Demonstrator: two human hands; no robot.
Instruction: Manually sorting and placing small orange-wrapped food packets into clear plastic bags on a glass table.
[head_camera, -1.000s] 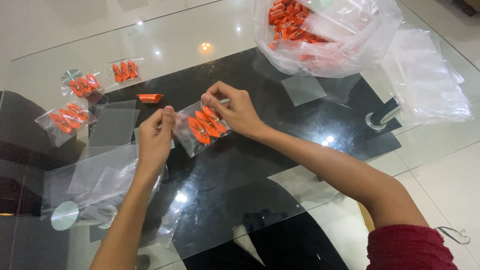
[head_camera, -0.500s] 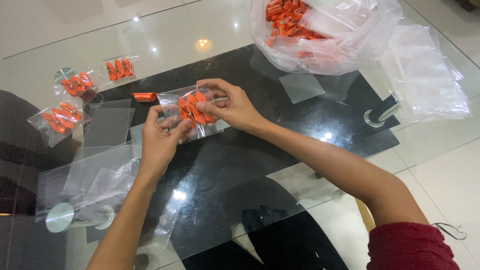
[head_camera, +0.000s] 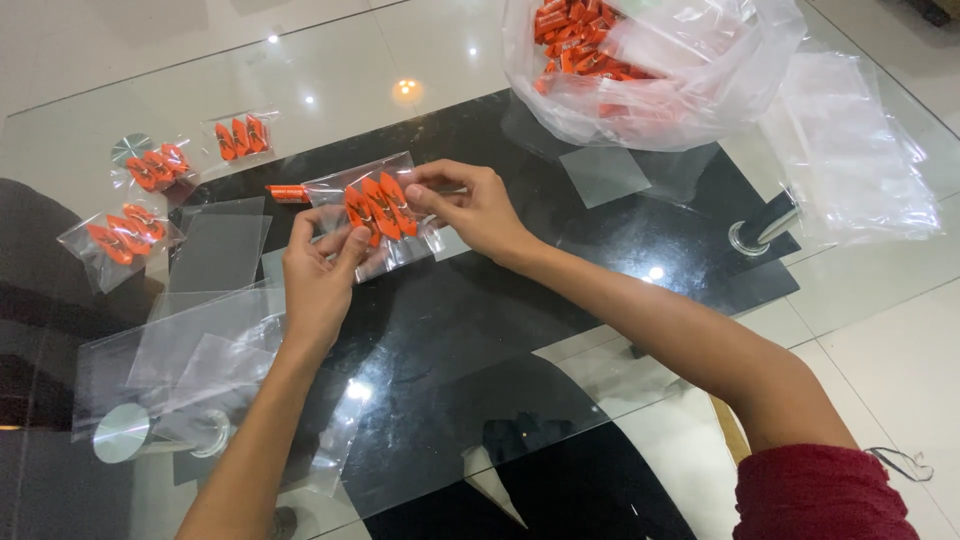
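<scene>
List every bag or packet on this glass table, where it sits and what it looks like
Small clear packet: held between left hand and right hand, orange pieces inside.
Three filled small packets: far left, clear, orange contents.
Large clear bag: top centre, heaped with orange pieces.
Empty clear bags: flat, left of the hands.
Stack of clear bags: right edge.

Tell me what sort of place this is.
Probably a home, used for hand-packing: a glass table over a tiled floor, a big plastic bag of orange sweets, and small filled pouches lying beside it.
</scene>
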